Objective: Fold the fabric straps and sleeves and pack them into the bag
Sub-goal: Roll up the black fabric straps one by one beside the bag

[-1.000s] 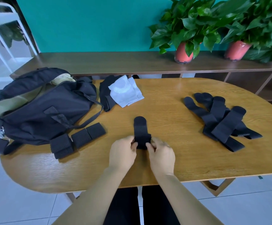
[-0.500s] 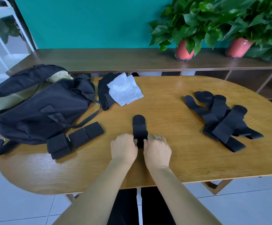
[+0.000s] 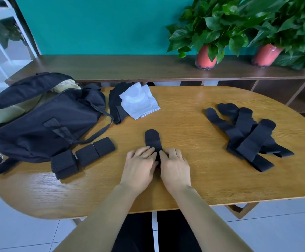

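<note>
Black perforated strap (image 3: 152,140) was laid on the tabletop (image 3: 193,179), its long axis running straight away from the person, rounded end farthest. Its near end was pressed flat under the left hand (image 3: 140,161) and right hand (image 3: 175,163), fingers nearly straight, both equally near.

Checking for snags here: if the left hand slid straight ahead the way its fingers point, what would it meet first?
The left hand touches the black perforated fabric strap on the oval wooden table, so that strap comes first. Past it, the line looks like bare tabletop, though depth is uncertain.
</note>
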